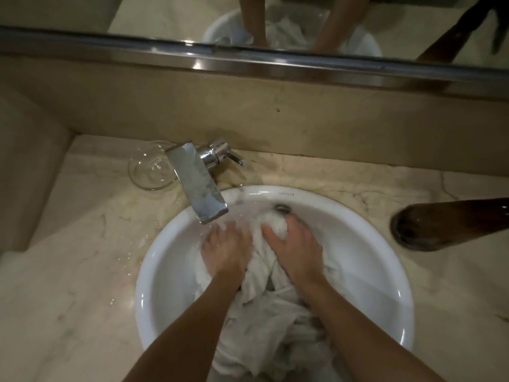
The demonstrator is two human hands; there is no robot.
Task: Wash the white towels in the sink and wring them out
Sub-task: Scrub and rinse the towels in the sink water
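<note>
Several wet white cloth towels (264, 321) lie bunched in the round white ceramic sink (366, 244), filling its middle and near side. Both hands are in among them: the left hand (227, 250) lies flat with fingers spread, pressing the cloth just under the spout, though it is blurred; the right hand (296, 250) has its fingers curled round a bunched lump of towel near the overflow hole. By my reading the washing is under way and the wringing is not yet begun, since the cloth sits soaked and loose in the bowl. Just behind the left hand the square chrome tap (197, 183) overhangs the rim, so lifting there is tight. A clear glass bowl (150, 170) stands beside the tap on the beige marble desk (68, 257), which is splashed with drops. On the right a dark brown wooden post (446, 224) rests near the rim; the bowl's near side offers open room.
</note>
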